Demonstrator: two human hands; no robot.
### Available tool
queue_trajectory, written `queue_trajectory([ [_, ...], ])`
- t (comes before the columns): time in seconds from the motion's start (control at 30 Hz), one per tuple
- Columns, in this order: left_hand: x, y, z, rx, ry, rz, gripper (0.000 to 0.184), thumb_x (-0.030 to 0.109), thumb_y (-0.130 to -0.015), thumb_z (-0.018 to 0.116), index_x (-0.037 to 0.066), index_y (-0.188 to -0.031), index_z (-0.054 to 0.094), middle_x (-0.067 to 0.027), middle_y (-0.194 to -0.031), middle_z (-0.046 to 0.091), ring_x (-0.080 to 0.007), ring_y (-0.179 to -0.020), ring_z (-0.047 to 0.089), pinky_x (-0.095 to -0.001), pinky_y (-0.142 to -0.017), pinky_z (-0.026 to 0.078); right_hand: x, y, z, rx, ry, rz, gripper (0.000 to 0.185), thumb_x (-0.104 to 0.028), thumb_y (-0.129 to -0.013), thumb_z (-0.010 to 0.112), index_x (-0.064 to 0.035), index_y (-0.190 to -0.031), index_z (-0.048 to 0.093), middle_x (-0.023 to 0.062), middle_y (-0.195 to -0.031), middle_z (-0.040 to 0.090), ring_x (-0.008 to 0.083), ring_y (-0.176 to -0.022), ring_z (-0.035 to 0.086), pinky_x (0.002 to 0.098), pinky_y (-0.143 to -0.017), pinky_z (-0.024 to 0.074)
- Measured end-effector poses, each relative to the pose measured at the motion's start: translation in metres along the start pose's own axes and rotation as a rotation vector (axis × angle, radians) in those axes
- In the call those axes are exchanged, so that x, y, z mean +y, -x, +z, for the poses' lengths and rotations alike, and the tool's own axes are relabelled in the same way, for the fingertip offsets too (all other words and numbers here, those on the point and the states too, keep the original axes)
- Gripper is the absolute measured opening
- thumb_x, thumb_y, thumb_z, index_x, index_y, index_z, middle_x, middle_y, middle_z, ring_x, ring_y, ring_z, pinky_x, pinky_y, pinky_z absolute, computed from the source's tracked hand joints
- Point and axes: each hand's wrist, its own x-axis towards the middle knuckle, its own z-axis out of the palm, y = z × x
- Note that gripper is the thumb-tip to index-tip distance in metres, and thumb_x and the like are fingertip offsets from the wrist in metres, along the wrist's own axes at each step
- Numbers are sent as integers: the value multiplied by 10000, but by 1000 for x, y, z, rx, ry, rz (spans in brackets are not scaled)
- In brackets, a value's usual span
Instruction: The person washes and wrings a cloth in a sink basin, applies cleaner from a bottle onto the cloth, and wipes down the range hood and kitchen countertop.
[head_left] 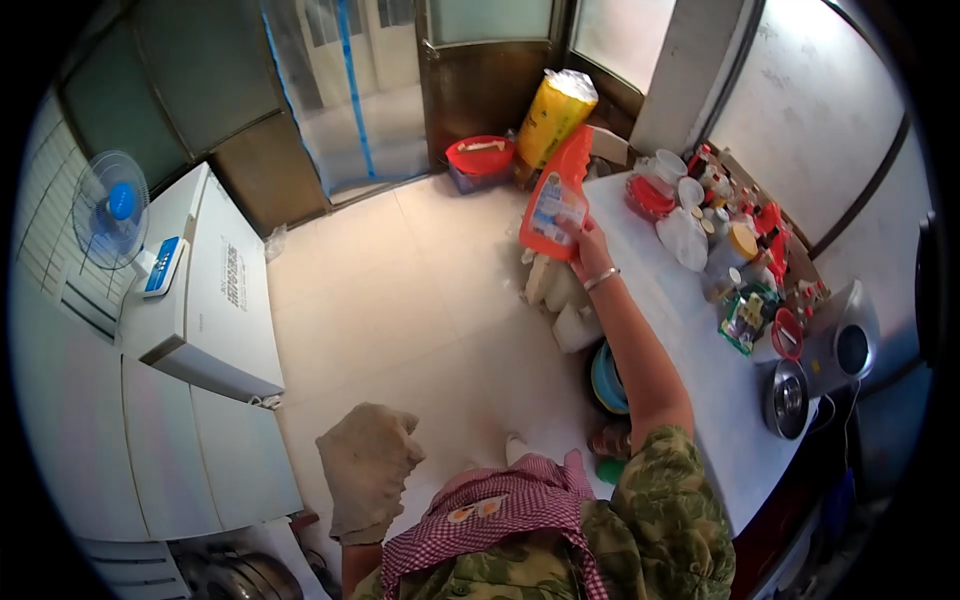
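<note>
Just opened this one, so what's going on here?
A person in a checked apron holds an orange bottle in the bare right hand, arm stretched out toward the far end of a white-topped table. The left hand, covered by a greyish cloth or glove, is in front of the body, away from the bottle. Jars and bottles crowd the table's wall side.
</note>
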Motion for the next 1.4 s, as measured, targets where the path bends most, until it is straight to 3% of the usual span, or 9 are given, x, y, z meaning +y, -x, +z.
queue_trajectory([
  [0.03, -3, -4, 1, -18, -2, -8, 234, 71, -759, 655, 55, -986, 603, -93, -839, 525, -260, -756, 557, -369, -670, 472, 4, 26, 10, 198, 137, 17, 441, -29, -859, 696, -8, -1269, 536, 116, -1202, 646, 241, -1087, 654, 391, -963, 540],
  [0.23, -32, -33, 19, -245, -6, -71, 233, 64, -754, 656, 56, -980, 602, -89, -824, 524, -256, -742, 559, -363, -660, 474, 102, 192, -101, 413, 285, 75, 566, -17, -795, 734, -17, -1311, 501, 106, -1204, 627, 227, -1115, 629, 400, -978, 522],
  [0.4, -45, -45, 67, -491, 6, -80, 232, 58, -750, 657, 58, -975, 602, -86, -812, 523, -253, -730, 560, -358, -651, 475, 97, 341, -84, 718, 177, 114, 574, -22, -787, 744, -22, -1306, 498, 101, -1195, 626, 224, -1104, 629, 410, -984, 517],
  [0.57, -43, -23, 123, -718, 31, -71, 231, 53, -746, 658, 59, -970, 601, -84, -801, 522, -250, -718, 561, -353, -643, 477, 79, 436, -57, 774, 227, -19, 605, -132, -778, 816, -46, -1295, 514, 67, -1167, 641, 200, -1093, 625, 373, -973, 514],
  [0.93, -26, 168, 213, -1231, 64, -92, 231, 40, -737, 661, 62, -959, 599, -77, -774, 520, -242, -693, 564, -342, -624, 480, 30, 668, 103, 1117, 460, -41, 629, -138, -687, 841, -32, -1243, 566, 43, -1130, 643, 148, -1035, 616, 315, -933, 500],
  [1.07, -17, 278, 227, -1441, 59, -91, 231, 36, -734, 662, 63, -954, 599, -75, -765, 520, -240, -683, 565, -338, -618, 481, 69, 810, 148, 1282, 381, -227, 617, -130, -677, 842, -13, -1220, 573, 46, -1095, 654, 140, -995, 629, 307, -901, 518],
  [1.13, -15, 331, 234, -1550, 34, 0, 231, 34, -732, 662, 64, -952, 599, -74, -760, 519, -238, -679, 565, -336, -614, 482, 67, 863, 189, 1370, 270, -301, 614, -140, -675, 846, -8, -1211, 577, 46, -1084, 656, 137, -984, 630, 304, -892, 520],
  [1.23, -7, 410, 250, -1669, 38, 732, 237, 26, -729, 666, 94, -952, 622, -60, -762, 545, -224, -643, 571, -336, -580, 489, 75, 940, 243, 1563, 390, -304, 607, -166, -673, 853, -3, -1194, 587, 44, -1071, 653, 135, -971, 628, 302, -881, 516],
  [1.4, -6, 540, 274, -1917, 157, 892, 223, 37, -732, 659, 96, -944, 624, -61, -771, 552, -228, -661, 575, -341, -586, 483, 27, 996, 354, 1764, 531, -201, 601, -221, -676, 863, -5, -1175, 607, 44, -1049, 647, 136, -952, 618, 296, -868, 502],
])
